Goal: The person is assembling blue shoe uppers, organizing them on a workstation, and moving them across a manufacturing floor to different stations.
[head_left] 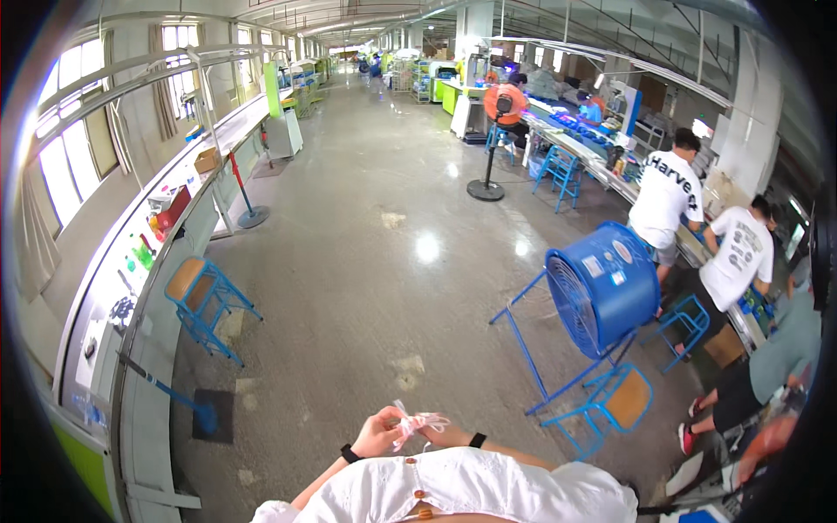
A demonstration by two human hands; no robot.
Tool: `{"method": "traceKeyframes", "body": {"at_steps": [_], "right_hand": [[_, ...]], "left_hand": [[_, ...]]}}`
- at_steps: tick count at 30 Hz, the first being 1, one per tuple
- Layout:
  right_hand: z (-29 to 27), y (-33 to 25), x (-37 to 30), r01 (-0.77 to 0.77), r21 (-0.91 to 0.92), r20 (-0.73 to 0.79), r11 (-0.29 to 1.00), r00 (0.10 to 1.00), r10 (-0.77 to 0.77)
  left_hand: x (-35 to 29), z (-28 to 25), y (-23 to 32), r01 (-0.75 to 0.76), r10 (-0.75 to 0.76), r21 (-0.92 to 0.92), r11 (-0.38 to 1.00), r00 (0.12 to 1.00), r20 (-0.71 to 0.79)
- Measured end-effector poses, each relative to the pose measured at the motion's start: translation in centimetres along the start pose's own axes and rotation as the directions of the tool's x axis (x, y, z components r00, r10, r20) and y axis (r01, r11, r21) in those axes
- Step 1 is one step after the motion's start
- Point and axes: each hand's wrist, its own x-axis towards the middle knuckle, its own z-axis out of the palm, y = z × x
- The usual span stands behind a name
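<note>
My left hand (378,433) is closed, its thumb and fingers pinching a small bundle of thin white-and-pink cord (408,424). The cord is looped and bunched, with loose ends sticking up and hanging down. On the other side of the bundle, my right hand (446,435) grips its loops; part of its fingers is hidden behind the strands. Both hands meet close in front of my white buttoned shirt (462,484), above the floor. A black band circles each wrist.
A big blue drum fan (619,283) on a stand and a blue stool (623,401) are at right, near people working along a bench. Another stool (200,296) and a long bench (105,349) line the left. A pedestal fan (485,190) stands farther off on the grey floor.
</note>
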Motion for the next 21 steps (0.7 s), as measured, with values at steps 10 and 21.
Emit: {"method": "traceKeyframes", "body": {"at_steps": [10, 21], "right_hand": [[-6.2, 0.0, 31.8, 0.511, -0.351, 0.596, 0.785, 0.768, -0.234], [-28.2, 7.4, 60.2, 0.108, -0.09, -0.178, 0.99, 0.976, -0.123]], "left_hand": [[17.8, -19.9, 3.5, 0.274, 0.305, 0.648, 0.711, 0.709, -0.635], [52.6, -34.1, 19.6, 0.005, 0.001, -0.07, 0.998, 0.997, 0.08]]}}
